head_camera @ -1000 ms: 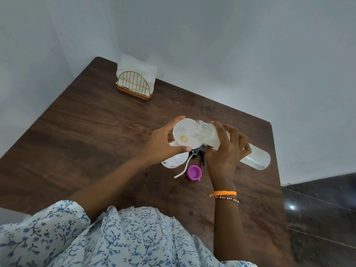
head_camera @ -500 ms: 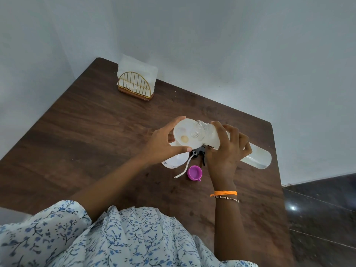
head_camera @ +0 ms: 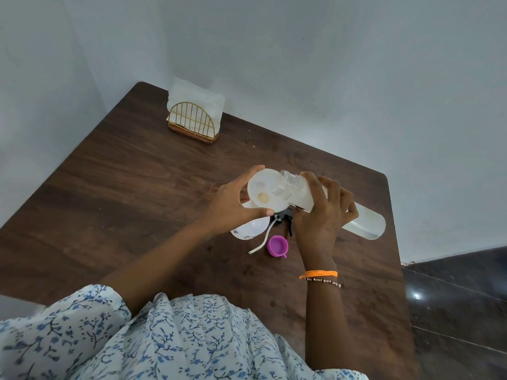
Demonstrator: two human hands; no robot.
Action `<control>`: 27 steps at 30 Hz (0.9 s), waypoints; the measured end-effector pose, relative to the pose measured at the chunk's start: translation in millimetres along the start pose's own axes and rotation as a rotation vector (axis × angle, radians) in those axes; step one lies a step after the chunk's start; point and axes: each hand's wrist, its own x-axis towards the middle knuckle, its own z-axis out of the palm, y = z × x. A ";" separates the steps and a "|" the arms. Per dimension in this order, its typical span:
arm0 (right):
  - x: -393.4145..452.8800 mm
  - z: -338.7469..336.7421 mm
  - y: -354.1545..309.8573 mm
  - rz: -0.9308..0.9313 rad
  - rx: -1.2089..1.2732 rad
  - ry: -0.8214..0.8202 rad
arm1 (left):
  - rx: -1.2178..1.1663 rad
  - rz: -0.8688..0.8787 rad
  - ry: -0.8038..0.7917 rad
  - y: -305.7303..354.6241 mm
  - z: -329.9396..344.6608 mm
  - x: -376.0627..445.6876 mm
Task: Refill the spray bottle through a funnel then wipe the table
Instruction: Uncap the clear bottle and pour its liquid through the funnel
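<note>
A: Nearest, along the bottom edge of the frame?
B: Blue-flowered sleeve [head_camera: 90, 335] and cloth spread low, both forearms reaching up toward the middle. Orange thread and bead bracelet [head_camera: 321, 277] round the right wrist.

A: On the table [head_camera: 109, 201] just past that?
B: Small purple cap [head_camera: 277, 246] lying open side up, a little below centre. Beside it, to the left, a thin white tube [head_camera: 260, 241] trailing from a black spray head [head_camera: 285, 219], partly hidden under the hands.

A: Spray bottle?
B: White, rounded body [head_camera: 251, 229] showing under the left hand, just left of the tube. Upright or leaning: hard to say, mostly covered.

A: Left hand?
B: Left hand [head_camera: 230, 207] curled round the white funnel [head_camera: 267, 193], thumb on the near rim, fingers over the far rim. Funnel sitting above the spray bottle, mouth facing up at the camera, a pale yellowish spot at its throat.

A: Right hand?
B: Right hand [head_camera: 325, 215] wrapped round a long clear bottle [head_camera: 365, 223], tilted, threaded neck dipped into the funnel bowl, base pointing off to the right of the frame. A little clear liquid pooled near the base.

A: Farther back?
B: Upper left of the table, by the corner: a gold wire napkin holder [head_camera: 192, 124] on a wooden base, white napkins [head_camera: 197, 97] standing in it. Pale walls behind, dark tile floor [head_camera: 461, 311] at lower right.
</note>
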 end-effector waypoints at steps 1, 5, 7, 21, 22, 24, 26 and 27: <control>-0.1 0.0 0.1 -0.001 0.001 0.002 | 0.003 0.001 0.002 -0.2 0.0 0.3; -0.3 0.1 0.6 -0.006 -0.003 0.001 | -0.001 0.005 0.001 -0.4 -0.1 0.3; -0.3 0.6 1.0 -0.003 -0.004 -0.003 | -0.001 0.005 0.001 0.0 -0.5 0.1; -0.3 1.4 0.8 -0.004 0.012 0.017 | -0.006 0.003 0.003 -2.3 0.1 1.4; -0.1 1.4 0.9 -0.006 0.011 0.017 | -0.004 0.004 0.002 -2.6 0.2 1.3; 0.1 1.9 1.2 -0.010 0.003 0.019 | -0.012 0.005 0.000 -2.5 0.1 1.2; -0.2 1.6 1.0 -0.010 -0.002 0.016 | -0.029 0.005 0.001 -2.4 0.1 1.2; -0.3 1.2 0.8 -0.010 -0.003 0.016 | -0.034 0.005 0.002 -2.5 0.3 1.4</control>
